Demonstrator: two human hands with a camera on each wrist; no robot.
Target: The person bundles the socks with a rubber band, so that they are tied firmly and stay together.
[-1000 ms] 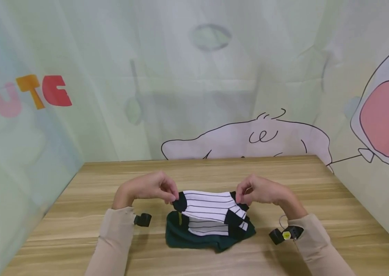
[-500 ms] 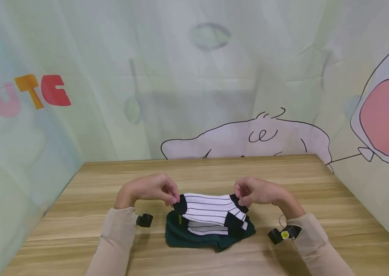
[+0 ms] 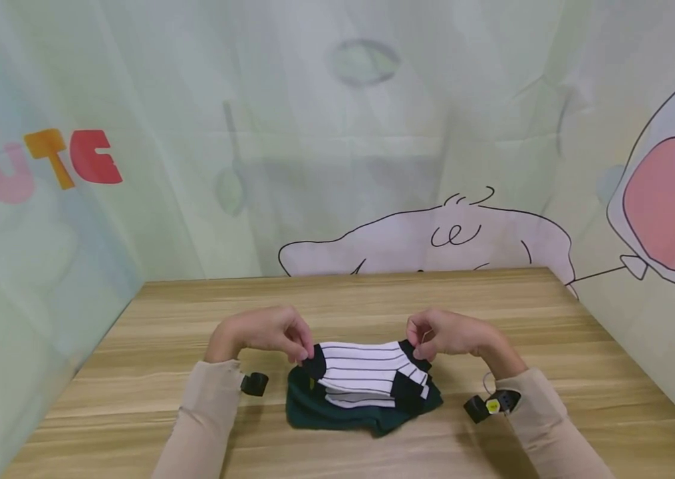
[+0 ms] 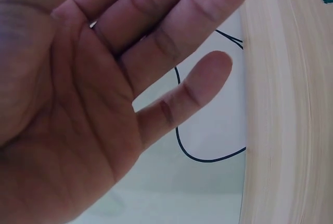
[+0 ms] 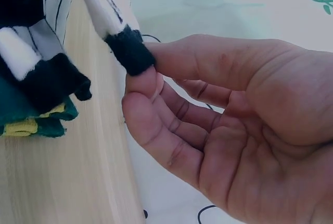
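A white sock (image 3: 361, 362) with thin black stripes and black toe, heel and cuff is stretched sideways between my two hands. My left hand (image 3: 265, 332) pinches its black toe end. With thumb and forefinger my right hand (image 3: 447, 334) pinches the black cuff (image 5: 132, 52), plain in the right wrist view. Close under the held sock lies a second striped sock (image 3: 361, 400), mostly covered by it. Both overlap a folded dark green knit piece (image 3: 331, 418) with a bit of yellow (image 5: 21, 127). In the left wrist view the palm (image 4: 67, 104) fills much of the picture, hiding the pinch.
The wooden tabletop (image 3: 193, 299) extends around the pile. A printed curtain (image 3: 313, 219) with cartoon drawings stands along its back and sides. Small black wrist cameras, one at the left sleeve (image 3: 255, 384) and one at the right (image 3: 476, 409), sit close above the table.
Both hands have come down a little with the held sock, so less of the lower striped sock shows. My left hand has also shifted slightly right.
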